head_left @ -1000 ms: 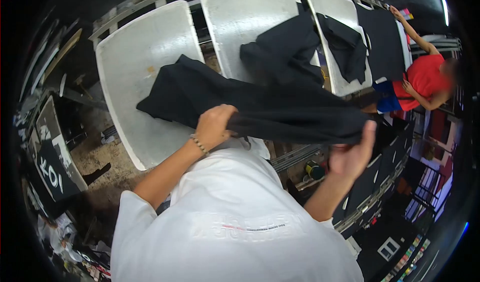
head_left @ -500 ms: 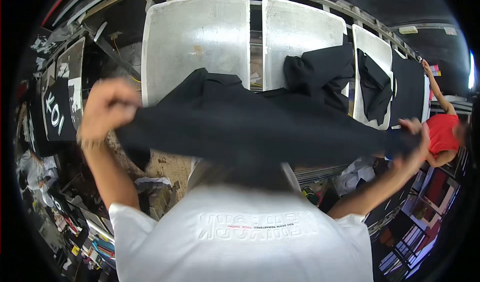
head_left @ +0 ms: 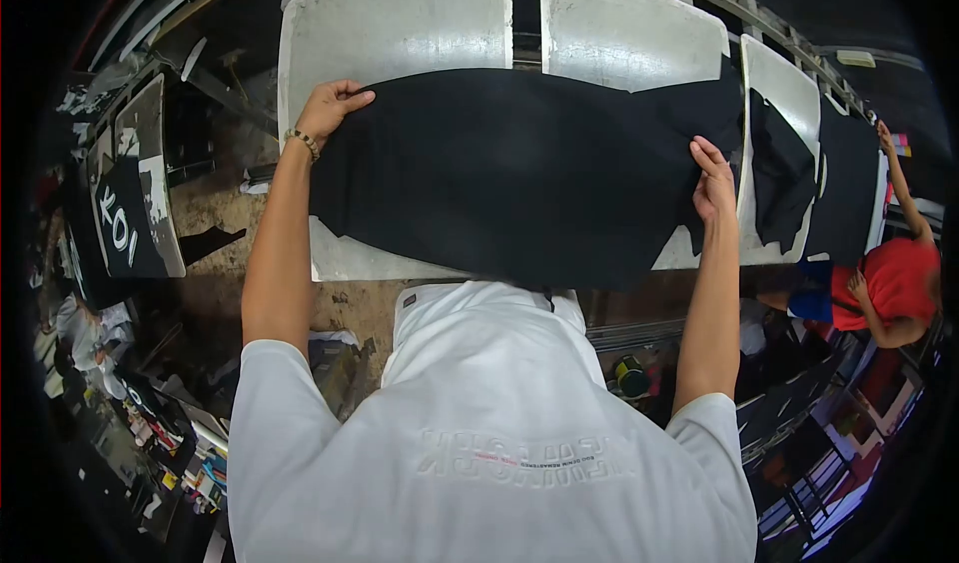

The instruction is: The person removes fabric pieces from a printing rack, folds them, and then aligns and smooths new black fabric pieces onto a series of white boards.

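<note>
A wide black fabric panel point(head_left: 499, 173) is spread across two pale boards, covering much of their near halves. At its far left corner, my left hand point(head_left: 335, 108) pinches the edge between thumb and fingers; a beaded bracelet is on that wrist. My right hand point(head_left: 711, 178) grips the panel near its right side, fingertips over the cloth and thumb tucked partly out of sight. The left board point(head_left: 400, 18) and the middle board point(head_left: 634, 23) show bare metal-grey surfaces beyond the fabric. More black cloth point(head_left: 714, 103) lies beyond my right hand, merging with the panel.
Another board point(head_left: 799, 68) on the right carries a black cloth piece point(head_left: 779, 173). Farther right, a person in a red top point(head_left: 889, 283) reaches toward the row. Black fabric with white lettering point(head_left: 120, 213) lies on a board at the left. A rail point(head_left: 749, 8) runs behind the boards.
The black panel, previously held stretched in the air and blurred, now lies flatter over the boards. My right hand has come inward and up in view; my left has moved right and up.
</note>
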Motion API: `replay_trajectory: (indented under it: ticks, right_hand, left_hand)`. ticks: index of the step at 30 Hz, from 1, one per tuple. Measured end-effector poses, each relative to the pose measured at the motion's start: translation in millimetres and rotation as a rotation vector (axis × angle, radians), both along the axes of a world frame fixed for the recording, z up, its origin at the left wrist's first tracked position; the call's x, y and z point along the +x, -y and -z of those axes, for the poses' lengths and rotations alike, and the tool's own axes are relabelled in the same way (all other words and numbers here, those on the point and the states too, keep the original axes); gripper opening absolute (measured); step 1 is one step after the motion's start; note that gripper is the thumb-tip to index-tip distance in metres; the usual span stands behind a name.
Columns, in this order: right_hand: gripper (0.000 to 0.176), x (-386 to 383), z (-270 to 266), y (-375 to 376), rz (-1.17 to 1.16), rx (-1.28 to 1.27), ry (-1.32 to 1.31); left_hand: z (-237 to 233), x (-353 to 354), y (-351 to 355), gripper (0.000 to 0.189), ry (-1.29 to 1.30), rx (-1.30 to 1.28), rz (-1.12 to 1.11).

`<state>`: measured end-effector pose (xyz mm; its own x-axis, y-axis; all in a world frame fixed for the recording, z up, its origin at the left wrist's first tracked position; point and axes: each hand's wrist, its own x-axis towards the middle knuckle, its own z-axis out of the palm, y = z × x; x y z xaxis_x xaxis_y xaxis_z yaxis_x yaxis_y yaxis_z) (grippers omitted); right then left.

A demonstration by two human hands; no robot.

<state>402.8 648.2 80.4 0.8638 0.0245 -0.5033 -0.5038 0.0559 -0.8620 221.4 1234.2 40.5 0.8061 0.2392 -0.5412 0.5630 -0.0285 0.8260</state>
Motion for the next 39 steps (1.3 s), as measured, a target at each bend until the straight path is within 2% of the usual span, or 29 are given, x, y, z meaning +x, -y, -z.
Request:
replay_trajectory:
  ticks: [12,14,15,17,18,19,20,21,23,25,26,28,31,34,39]
  right_hand:
    - [0.031,9.3,5.1,-3.6,-0.024,-0.079,0.064]
    - [0.033,10.0,-1.3,-4.1,-0.043,-0.082,0.063]
    - [0.037,9.9,-9.5,-7.6,-0.069,-0.059,0.074]
    - [0.041,7.6,-33.4,-15.1,-0.098,-0.034,0.087]
    - [0.048,5.0,-51.0,-19.5,-0.09,-0.01,0.205]
    - [0.054,-0.3,-65.1,-19.4,-0.08,0.013,0.319]
    - [0.069,-4.5,-74.3,-6.7,-0.127,0.098,0.295]
    - [0.073,-16.5,-87.0,-4.9,-0.125,0.089,0.308]
    - [0.08,-46.9,-99.6,0.4,-0.14,0.028,0.331]
    - [0.084,-80.1,-92.1,19.2,-0.188,-0.135,0.29]
    - [0.078,-96.7,-72.6,30.8,-0.138,-0.129,0.313]
    - [0.069,-128.2,-25.7,78.7,-0.217,-0.296,0.186]
    - [0.062,-165.1,-28.2,45.7,-0.099,-0.169,0.165]
    - [0.059,-185.5,-16.1,50.4,-0.068,-0.139,0.16]
    - [0.055,-197.8,-5.4,59.7,-0.016,-0.168,0.11]
  left_hand:
    - [-1.2,-5.8,-10.7,0.024,-0.017,-0.082,-0.088]
    - [-6.3,-4.7,-9.5,0.02,-0.032,0.08,-0.033]
    - [-11.9,-3.8,-8.9,0.02,-0.031,0.081,-0.037]
    - [-30.6,-3.2,-8.5,0.018,0.012,0.302,0.021]
    - [-46.7,-5.7,-8.2,0.018,0.012,0.304,0.017]
    - [-67.2,-12.3,-5.1,0.017,0.14,0.412,0.01]
    - [-82.5,-21.5,0.3,0.016,0.269,0.519,0.007]
    - [-92.6,-35.0,6.1,0.016,0.267,0.52,0.009]
    - [-111.1,-69.4,16.3,0.018,0.365,0.678,0.064]
    - [-91.9,-114.2,28.5,0.022,0.34,0.72,0.031]
    - [-78.8,-132.7,38.6,0.022,0.33,0.718,0.037]
    - [-52.9,-165.3,59.3,0.022,0.358,0.936,-0.057]
    - [-29.7,-191.3,83.7,0.018,0.341,1.043,-0.135]
    - [-21.1,-204.1,94.1,0.017,0.312,1.039,-0.156]
    - [-26.7,-207.6,95.7,0.02,0.337,1.01,-0.055]
